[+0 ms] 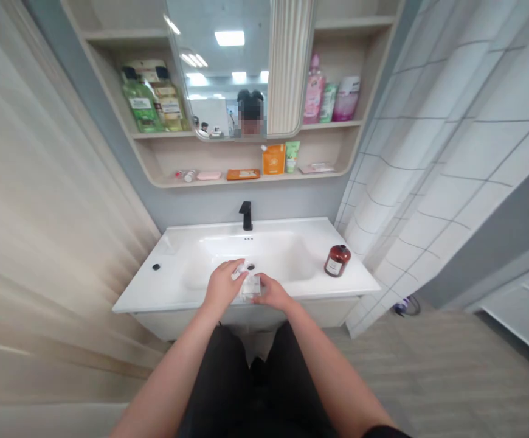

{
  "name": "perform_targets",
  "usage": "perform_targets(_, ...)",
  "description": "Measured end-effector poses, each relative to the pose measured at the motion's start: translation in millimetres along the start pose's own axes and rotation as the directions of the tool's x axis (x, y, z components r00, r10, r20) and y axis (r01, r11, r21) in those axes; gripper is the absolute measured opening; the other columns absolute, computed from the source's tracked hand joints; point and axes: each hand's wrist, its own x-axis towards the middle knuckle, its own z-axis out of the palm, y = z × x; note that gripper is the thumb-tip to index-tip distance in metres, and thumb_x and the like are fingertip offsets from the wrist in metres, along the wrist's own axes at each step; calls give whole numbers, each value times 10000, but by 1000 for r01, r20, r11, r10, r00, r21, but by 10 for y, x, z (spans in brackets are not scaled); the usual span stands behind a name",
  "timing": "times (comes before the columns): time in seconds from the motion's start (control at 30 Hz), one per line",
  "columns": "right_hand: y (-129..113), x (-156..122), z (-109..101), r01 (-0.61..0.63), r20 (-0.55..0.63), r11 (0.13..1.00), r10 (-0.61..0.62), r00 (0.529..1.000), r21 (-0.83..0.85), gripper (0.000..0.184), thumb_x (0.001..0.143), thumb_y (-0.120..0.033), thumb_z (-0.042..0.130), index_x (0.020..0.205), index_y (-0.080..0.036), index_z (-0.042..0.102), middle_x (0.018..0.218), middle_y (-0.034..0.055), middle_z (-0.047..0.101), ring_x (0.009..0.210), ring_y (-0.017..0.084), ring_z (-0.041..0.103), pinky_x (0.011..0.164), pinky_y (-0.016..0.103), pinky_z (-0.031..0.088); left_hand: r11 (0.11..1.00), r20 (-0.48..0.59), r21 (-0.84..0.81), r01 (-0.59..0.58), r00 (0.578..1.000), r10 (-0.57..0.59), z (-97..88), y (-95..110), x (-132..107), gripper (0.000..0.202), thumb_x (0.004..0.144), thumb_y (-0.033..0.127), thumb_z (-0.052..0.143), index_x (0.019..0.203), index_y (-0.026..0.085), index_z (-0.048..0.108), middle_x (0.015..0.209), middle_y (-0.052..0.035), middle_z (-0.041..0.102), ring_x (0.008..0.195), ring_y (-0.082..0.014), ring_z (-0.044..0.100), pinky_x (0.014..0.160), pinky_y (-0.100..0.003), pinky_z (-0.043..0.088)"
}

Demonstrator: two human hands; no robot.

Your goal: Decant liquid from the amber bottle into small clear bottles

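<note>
Bare forearms (pixel 168 377) reaching over a white washbasin (pixel 155 289)

Left hand (pixel 222 287) and right hand (pixel 271 291), fingers (pixel 236 266) closed, grip a small whitish packet (pixel 250 287) near the basin's front edge; an amber bottle (pixel 337 260) stands by the right edge.

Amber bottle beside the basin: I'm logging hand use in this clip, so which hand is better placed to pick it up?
Probably the right hand: it sits on the bottle's side of the white basin, nearer the amber bottle. The left hand is farther away, beyond the small white item both hands touch.
</note>
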Motion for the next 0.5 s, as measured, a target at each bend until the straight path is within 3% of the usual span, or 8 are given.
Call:
perform_targets(0.13,-11,-15,-14,-15,10,1000,15,1000,20,698,685,-393,969,1307,-274,675,1167,22,774,1025,269,713,949,382,548,950,-123,-246,195,966,-230,-90,-251,-76,298,837,411,863,1058,228,783,920,-36,776,762,-193,674,750,-335,565)
perform_targets(0.23,-7,-27,-21,-36,12,999,36,999,7,702,688,-394,961,1315,-274,669,1151,23,777,1029,278,718,958,393,550,846,-207,-430,314,878,-431,-211,-547,-178,383,769,497,886,961,206,728,736,20,651,648,-148,580,643,-288,487)
perform_targets(0.4,16,-25,-22,-33,12,999,33,999,-1,689,696,-405,951,1306,-267,661,1139,20,773,1033,277,714,968,396,547,682,-285,-589,434,678,-677,-684,-1241,-435,574,703,591,869,1063,161,745,838,-4,668,710,-149,627,727,-330,563)
perform_targets(0.5,17,-17,-25,-17,20,1000,17,1000,7,688,698,-412,955,1301,-261,660,1132,25,774,1033,278,710,964,395,550,695,-371,-447,563,590,-717,-1114,-1720,-590,594,691,542,860,1123,154,736,959,-43,721,818,-205,694,825,-400,608)
